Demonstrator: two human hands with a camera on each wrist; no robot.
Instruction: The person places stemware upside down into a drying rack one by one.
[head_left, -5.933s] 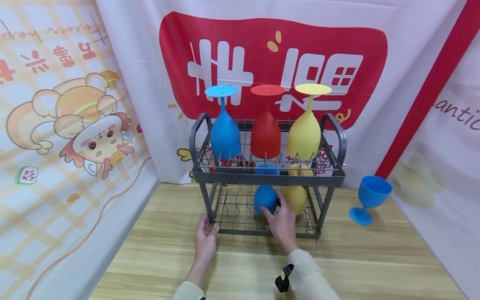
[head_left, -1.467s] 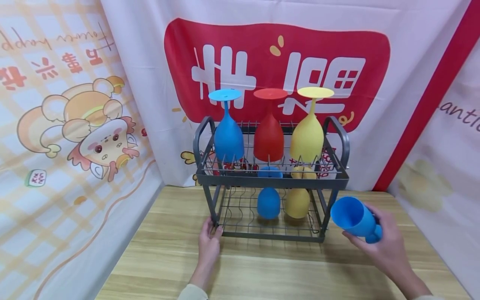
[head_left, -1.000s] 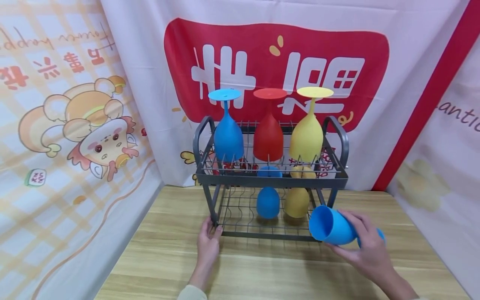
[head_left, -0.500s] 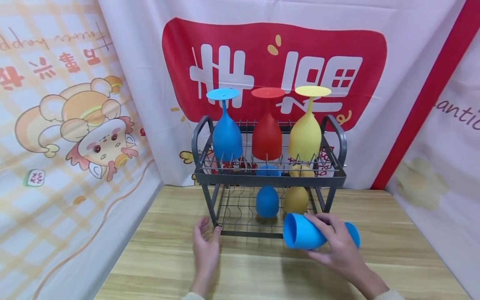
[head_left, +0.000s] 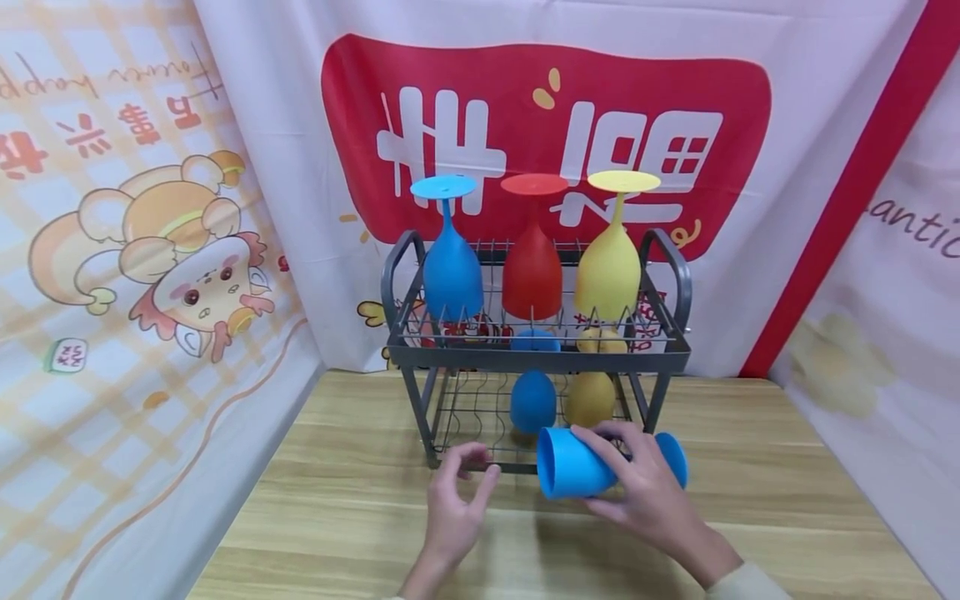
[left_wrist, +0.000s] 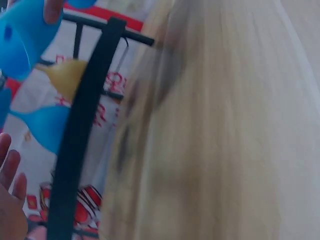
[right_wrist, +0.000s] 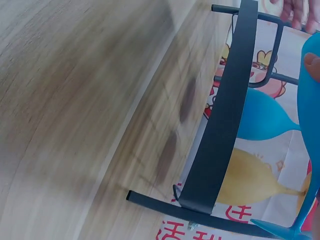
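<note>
My right hand (head_left: pixel 648 492) grips a blue plastic goblet (head_left: pixel 576 463) by its bowl, in front of the rack's lower shelf. The goblet lies sideways in the air, mouth to the left and foot to the right. My left hand (head_left: pixel 456 508) is off the rack, fingers spread and bent with nothing in them, just left of the goblet's mouth. On the lower shelf of the dark two-tier rack (head_left: pixel 536 360), a blue goblet (head_left: pixel 533 403) and a yellow goblet (head_left: pixel 591 400) stand upside down. In the right wrist view the held goblet (right_wrist: pixel 310 105) shows at the right edge.
Upside down on the top shelf stand a blue goblet (head_left: pixel 453 279), a red goblet (head_left: pixel 532 279) and a yellow goblet (head_left: pixel 609 275). The rack rests on a wood-grain table (head_left: pixel 337 517). Printed cloth (head_left: pixel 258 125) hangs behind and at both sides.
The blue goblet that stood on the table at right was picked up by my right hand and moved left to the rack's front. My left hand let go of the rack's corner and moved right.
</note>
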